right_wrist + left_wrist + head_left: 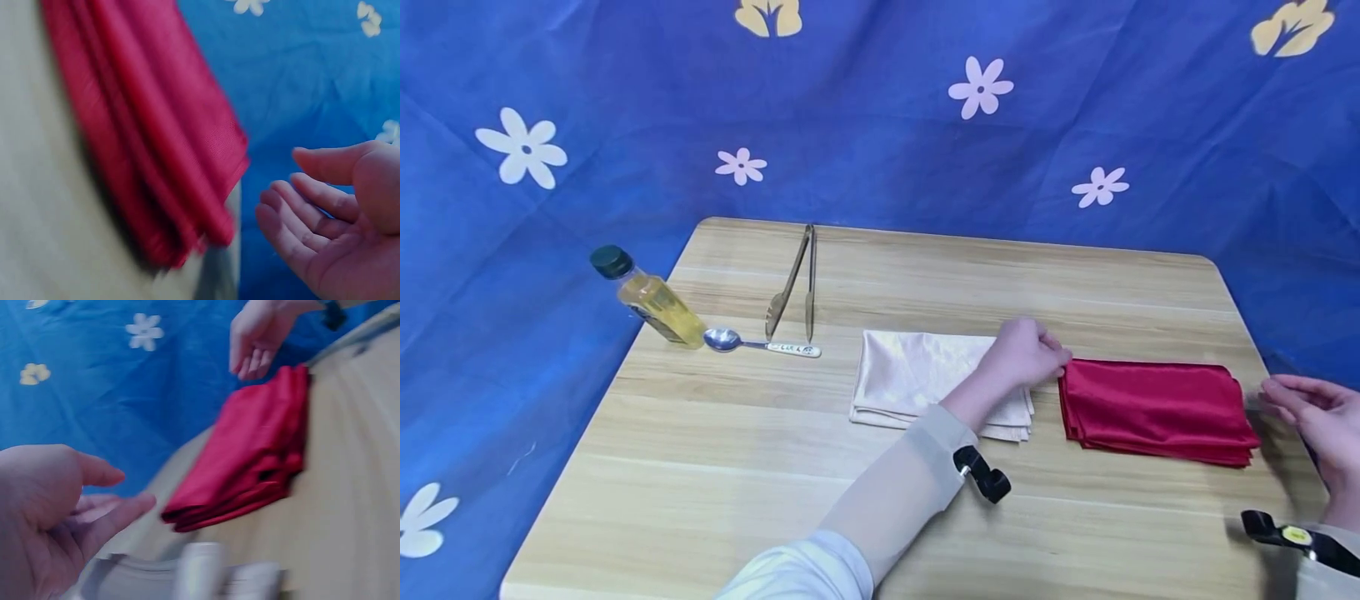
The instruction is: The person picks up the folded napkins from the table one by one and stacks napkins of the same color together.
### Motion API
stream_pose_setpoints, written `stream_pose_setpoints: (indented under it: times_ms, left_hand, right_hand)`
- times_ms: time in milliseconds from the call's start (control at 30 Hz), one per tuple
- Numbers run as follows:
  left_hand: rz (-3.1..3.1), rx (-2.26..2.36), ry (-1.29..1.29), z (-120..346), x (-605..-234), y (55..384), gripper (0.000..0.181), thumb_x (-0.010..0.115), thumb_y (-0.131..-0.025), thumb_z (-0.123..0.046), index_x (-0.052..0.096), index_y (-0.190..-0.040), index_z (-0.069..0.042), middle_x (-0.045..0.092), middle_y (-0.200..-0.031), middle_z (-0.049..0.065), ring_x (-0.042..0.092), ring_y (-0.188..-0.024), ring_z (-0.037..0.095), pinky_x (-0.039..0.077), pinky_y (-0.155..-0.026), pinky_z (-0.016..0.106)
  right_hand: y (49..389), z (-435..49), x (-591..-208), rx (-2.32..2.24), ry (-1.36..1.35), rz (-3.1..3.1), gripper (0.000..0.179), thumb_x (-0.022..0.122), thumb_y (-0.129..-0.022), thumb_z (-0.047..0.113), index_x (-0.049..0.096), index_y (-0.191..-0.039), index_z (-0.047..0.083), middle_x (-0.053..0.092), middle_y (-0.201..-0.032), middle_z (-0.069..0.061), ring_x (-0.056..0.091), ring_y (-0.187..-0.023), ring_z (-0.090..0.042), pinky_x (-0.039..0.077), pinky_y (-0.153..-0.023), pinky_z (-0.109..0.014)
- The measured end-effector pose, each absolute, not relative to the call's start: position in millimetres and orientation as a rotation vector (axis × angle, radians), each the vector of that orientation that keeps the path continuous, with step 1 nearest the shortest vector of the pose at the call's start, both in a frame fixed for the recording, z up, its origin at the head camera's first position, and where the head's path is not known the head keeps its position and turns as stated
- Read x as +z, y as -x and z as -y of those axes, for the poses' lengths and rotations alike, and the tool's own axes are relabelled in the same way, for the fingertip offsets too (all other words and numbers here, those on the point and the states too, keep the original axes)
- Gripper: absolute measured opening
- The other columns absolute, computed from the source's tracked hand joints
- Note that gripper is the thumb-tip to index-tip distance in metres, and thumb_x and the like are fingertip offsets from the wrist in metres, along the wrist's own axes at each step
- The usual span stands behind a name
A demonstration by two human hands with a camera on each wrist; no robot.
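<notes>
Head view: red cloth (1157, 408) lies folded in a flat stack on the table (715, 467), toward its right edge, just beside a folded cream cloth (917, 379). Your left hand (1026, 354) sits over the cream cloth's right end with fingers curled, knuckles at the red stack's left edge; whether it pinches fabric cannot be told from here. Your right hand (1311, 412) hovers just off the stack's right edge, fingers loose and apart, holding nothing. Bottle (651, 300), spoon (760, 343) and tongs (796, 283) stand well apart at far left.

Left wrist view (blurred): red cloth (250, 456) shows several layers at its folded end. Left hand (50, 512) appears with fingers extended and relaxed, not touching the stack, so read it as spread, not gripping. Right hand (256, 337) hangs above the far end, fingers straight.

Right wrist view (blurred): red cloth (144, 137) overhangs slightly near the table edge; layered hems visible. Right hand (337, 212) is palm-up, fingers gently bent, apart from the fabric.

Judgement: the fabric looks thin, satiny, light and limp, likely slippery between layers. A one-corner pinch would let the folds slide and spill. Take it at both short ends, fingers under and thumb over the whole stack.
</notes>
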State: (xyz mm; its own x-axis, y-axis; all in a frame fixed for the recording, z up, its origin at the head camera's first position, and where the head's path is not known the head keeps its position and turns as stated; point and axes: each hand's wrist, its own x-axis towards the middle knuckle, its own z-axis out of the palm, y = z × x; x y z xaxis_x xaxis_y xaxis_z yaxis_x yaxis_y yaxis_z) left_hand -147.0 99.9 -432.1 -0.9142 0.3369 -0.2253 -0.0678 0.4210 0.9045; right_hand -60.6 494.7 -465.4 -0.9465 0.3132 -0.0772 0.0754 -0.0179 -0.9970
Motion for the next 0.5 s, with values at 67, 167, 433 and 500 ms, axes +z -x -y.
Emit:
stream_pose_setpoints:
  times_ms: [67,167,433,500]
  left_hand:
    - [-2.311,1.602,-0.299,-93.2,-427.4,156.9,0.007,0.079,-0.098,-0.017,0.079,-0.100,-0.010,0.073,-0.072,-0.009,0.076,-0.072,0.015,0.058,-0.059,0.021]
    - [-2.327,1.772,-0.383,-82.5,-421.6,170.3,0.009,0.077,-0.099,-0.018,0.079,-0.103,-0.011,0.073,-0.074,-0.010,0.074,-0.070,0.013,0.059,-0.055,0.025]
    - [-2.477,1.998,-0.579,-38.2,-398.8,197.2,0.024,0.078,-0.100,-0.027,0.079,-0.114,-0.008,0.078,-0.097,-0.004,0.071,-0.084,0.005,0.060,-0.076,0.020]
    - [-2.536,2.010,-0.612,-23.4,-390.7,201.5,0.027,0.078,-0.100,-0.028,0.077,-0.118,-0.008,0.078,-0.107,0.000,0.072,-0.093,0.006,0.060,-0.083,0.021]
  right_hand:
    - [64.8,-487.0,-457.8,2.151,0.303,1.898,0.032,0.060,-0.098,-0.018,0.080,-0.092,0.006,0.079,-0.081,0.000,0.076,-0.069,-0.008,0.060,-0.061,-0.017]
    - [72.8,-469.7,-444.2,2.140,0.228,1.779,0.024,0.061,-0.097,-0.020,0.078,-0.096,-0.003,0.080,-0.084,-0.005,0.077,-0.072,-0.010,0.061,-0.064,-0.019]
    - [91.6,-403.4,-398.0,1.718,0.367,1.970,0.019,0.074,-0.097,-0.001,0.075,-0.115,-0.006,0.078,-0.103,0.002,0.074,-0.084,-0.006,0.057,-0.077,-0.012]
    - [94.7,-387.0,-390.3,1.511,0.317,2.093,0.025,0.075,-0.098,0.004,0.075,-0.122,-0.003,0.077,-0.112,0.005,0.072,-0.091,-0.004,0.055,-0.084,-0.011]
